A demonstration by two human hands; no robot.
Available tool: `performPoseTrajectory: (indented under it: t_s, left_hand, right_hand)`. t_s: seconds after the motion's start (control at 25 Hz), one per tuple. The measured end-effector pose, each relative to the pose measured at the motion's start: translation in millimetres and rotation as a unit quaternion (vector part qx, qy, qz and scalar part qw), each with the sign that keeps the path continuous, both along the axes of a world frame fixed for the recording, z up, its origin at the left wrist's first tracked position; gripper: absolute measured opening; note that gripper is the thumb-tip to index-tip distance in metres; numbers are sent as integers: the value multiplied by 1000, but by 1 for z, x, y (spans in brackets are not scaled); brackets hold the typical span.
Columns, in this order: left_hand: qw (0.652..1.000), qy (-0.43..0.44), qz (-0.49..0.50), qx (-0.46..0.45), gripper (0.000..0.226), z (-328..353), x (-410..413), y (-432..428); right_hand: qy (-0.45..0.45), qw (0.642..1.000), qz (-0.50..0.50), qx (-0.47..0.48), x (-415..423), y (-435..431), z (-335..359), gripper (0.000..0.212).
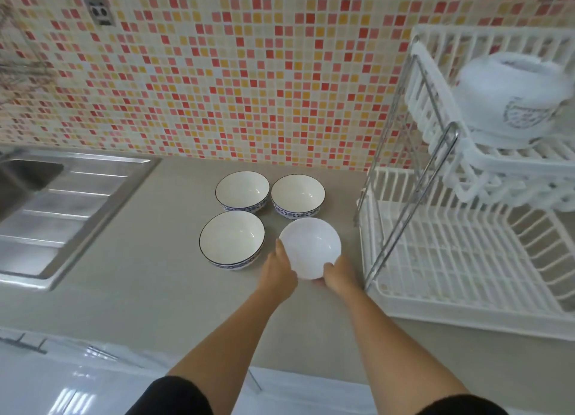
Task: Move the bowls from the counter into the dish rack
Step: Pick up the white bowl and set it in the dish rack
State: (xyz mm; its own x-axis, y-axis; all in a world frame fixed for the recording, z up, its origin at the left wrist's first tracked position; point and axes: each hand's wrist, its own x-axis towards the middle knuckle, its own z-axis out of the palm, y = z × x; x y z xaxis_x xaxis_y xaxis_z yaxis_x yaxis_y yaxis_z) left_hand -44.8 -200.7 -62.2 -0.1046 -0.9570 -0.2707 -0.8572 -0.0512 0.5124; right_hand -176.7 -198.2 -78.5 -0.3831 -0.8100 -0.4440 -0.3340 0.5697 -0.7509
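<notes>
Bowls: three [242,191] [298,196] [231,240] sit mid-table [155,259]; both hands' [278,273] [339,274] fingers grasp the plain bowl [309,246]. The rack's [466,259] upper tier already holds bowls [510,103].

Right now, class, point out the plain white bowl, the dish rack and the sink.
plain white bowl [311,246]: head view, on its inner floor.
dish rack [460,259]: head view, on the lower tier's white slats.
sink [28,175]: head view, on the steel basin.

Both bare forearms reach forward toward twelve o'clock, black sleeves at the elbows. The left hand [279,270] and right hand [337,274] cup a plain white round bowl [311,246] at its seven and five o'clock edges.
</notes>
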Motion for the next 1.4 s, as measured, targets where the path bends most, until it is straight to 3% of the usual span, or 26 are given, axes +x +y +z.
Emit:
performPoseTrajectory:
  t_s: [0.12, 0.24, 0.36, 0.56, 0.64, 0.72, 0.84, 0.96, 1.04, 1.12, 1.4]
  left_hand:
    - [994, 72, 46, -64, 71, 25, -1, -4]
    - [968, 194, 110, -111, 58, 67, 1, -15]
    - [906, 348, 158, -181, 51, 129, 7, -24]
    - [787, 542, 177, -238, 49, 233, 20, -23]
    - [760, 577, 151, -259, 60, 273, 12, -12]
    - [768, 568, 107, -276, 78, 307, 2, 0]
    - [765, 574, 29, -290, 59, 340, -17, 16]
    - [790, 527, -31, -314, 51, 359, -49, 24]
    - [828, 443, -54, -339, 48, 364, -76, 28]
    - [855, 386, -83, -336, 62, 361, -104, 29]
    - [892, 366, -72, -255, 51, 318, -192, 44]
  right_hand:
    - [4, 994, 53, -95, -12, 5, 7, 58]
    - [79, 970, 126, -194, -2, 9, 69, 60]
    - [147, 918, 169, -326, 10, 1, 134, 52]
    - [35, 860, 187, -473, 26, 7, 236, 43]
    - [4, 825, 180, -535, 20, 17, 277, 37]
    - [-21, 804, 181, -566, 3, 29, 314, 39]
    - [-15, 796, 205, -569, -43, 48, 359, 65]
    - [-1, 797, 249, -550, -104, 67, 385, 88]
    - [10, 806, 255, -535, -146, 74, 389, 94]
    - [32, 821, 232, -521, -185, 80, 383, 102]
    - [163, 878, 203, -403, -261, 86, 340, 130]
